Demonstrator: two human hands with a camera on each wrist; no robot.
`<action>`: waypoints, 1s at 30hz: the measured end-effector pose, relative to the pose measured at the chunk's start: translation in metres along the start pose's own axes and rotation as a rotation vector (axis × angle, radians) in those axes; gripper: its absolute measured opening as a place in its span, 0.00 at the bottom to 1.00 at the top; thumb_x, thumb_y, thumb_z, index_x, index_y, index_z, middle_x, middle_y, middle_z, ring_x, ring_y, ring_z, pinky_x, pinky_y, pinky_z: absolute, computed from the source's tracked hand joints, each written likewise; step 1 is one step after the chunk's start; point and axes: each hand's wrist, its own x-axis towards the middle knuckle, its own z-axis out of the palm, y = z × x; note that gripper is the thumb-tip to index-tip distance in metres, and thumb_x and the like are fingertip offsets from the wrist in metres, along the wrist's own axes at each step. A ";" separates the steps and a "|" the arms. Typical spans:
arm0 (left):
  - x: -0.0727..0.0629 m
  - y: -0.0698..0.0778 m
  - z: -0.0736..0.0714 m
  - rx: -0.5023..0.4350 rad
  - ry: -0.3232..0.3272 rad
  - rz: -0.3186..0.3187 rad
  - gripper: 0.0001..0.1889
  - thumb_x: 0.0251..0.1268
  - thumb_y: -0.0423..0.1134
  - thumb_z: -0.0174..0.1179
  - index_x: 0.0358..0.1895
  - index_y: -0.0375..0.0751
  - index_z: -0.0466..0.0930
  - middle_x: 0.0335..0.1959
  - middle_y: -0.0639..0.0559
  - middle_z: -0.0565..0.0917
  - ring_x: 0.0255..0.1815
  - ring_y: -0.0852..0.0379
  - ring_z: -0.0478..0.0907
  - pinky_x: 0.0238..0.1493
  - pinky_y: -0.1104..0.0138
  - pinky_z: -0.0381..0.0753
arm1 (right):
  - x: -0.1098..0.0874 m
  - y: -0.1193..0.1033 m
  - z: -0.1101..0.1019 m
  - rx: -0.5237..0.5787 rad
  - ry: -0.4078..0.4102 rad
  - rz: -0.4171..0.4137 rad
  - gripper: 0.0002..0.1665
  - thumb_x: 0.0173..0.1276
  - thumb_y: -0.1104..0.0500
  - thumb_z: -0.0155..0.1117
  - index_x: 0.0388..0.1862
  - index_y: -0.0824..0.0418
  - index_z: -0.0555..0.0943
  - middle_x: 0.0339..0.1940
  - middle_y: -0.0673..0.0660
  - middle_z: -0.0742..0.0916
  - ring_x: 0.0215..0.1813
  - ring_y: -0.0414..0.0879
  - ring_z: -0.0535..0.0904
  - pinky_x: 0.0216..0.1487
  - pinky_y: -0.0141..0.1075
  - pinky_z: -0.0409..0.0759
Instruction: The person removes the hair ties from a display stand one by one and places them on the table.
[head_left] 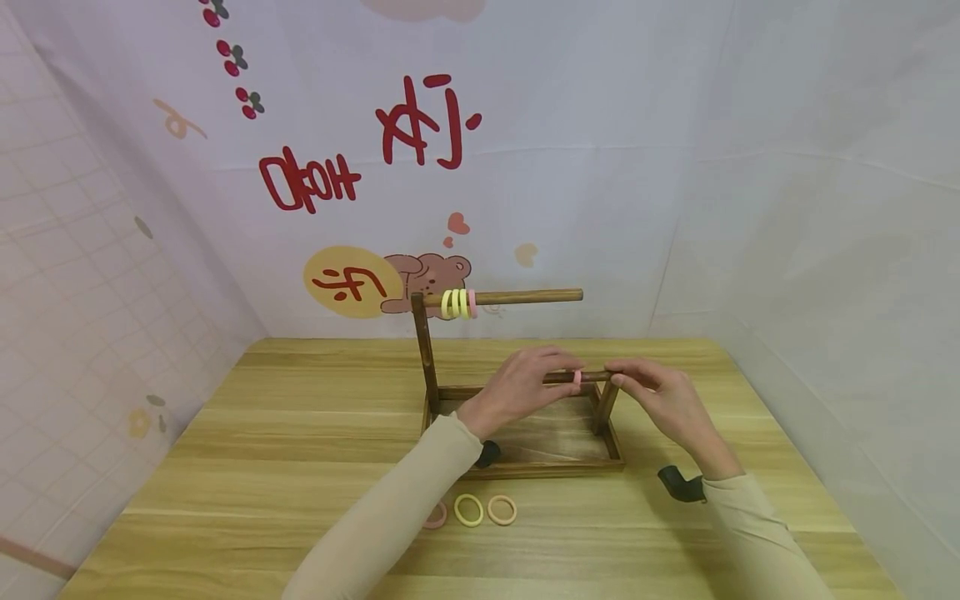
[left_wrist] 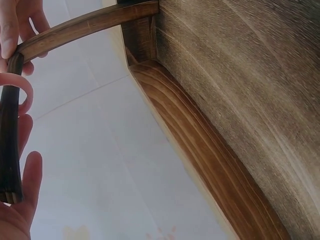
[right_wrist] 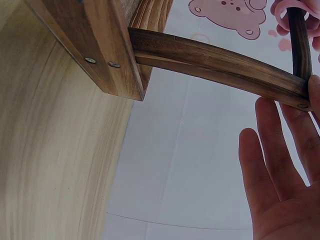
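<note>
Evidently two-handed work at a wooden stand. Left hand [head_left: 521,383]: thumb and fingers pinching a pink ring [head_left: 577,377], which encircles the lower rod [head_left: 596,376]. In the left wrist view the rod's free end lies by the palm, so the hand seems to be wrapped around that end because the ring has only that way on or off.

Right hand [head_left: 663,398]: thumb and fingertips pinching the top of the short post [head_left: 606,407], where the rod joins it; other fingers fairly straight. Likely a brace, to keep the stand from shifting while the ring is handled.

Below both hands, the tray base [head_left: 547,471], resting on the worktop [head_left: 750,533]. To the left of the left hand, the tall post [head_left: 426,354]; from its top the upper rod [head_left: 532,297] runs out above and beyond that hand. Three yellow rings [head_left: 455,310] and a second pink ring [head_left: 472,303] hang bunched near the post, perhaps to leave the outer length free.

Nearer the body than the left hand, a row on the worktop: a loose pink ring [head_left: 443,513] partly behind the left sleeve [head_left: 390,508], a yellow one [head_left: 469,524], a peach one [head_left: 502,522]. Presumably laid there for easy reach.
</note>
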 end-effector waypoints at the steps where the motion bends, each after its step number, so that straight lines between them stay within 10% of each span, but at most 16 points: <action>1: -0.001 0.000 0.000 -0.007 -0.003 -0.005 0.18 0.70 0.44 0.69 0.59 0.45 0.86 0.57 0.53 0.87 0.55 0.57 0.85 0.56 0.66 0.83 | 0.000 0.000 0.000 0.001 0.000 0.001 0.13 0.77 0.58 0.66 0.56 0.53 0.88 0.49 0.50 0.92 0.51 0.53 0.89 0.49 0.53 0.86; 30: -0.012 -0.010 0.001 -0.088 0.073 0.010 0.19 0.70 0.39 0.70 0.61 0.44 0.84 0.55 0.52 0.87 0.53 0.59 0.85 0.56 0.67 0.82 | 0.000 0.000 0.000 -0.007 -0.002 0.015 0.13 0.77 0.57 0.66 0.56 0.50 0.88 0.48 0.48 0.92 0.52 0.50 0.88 0.49 0.37 0.85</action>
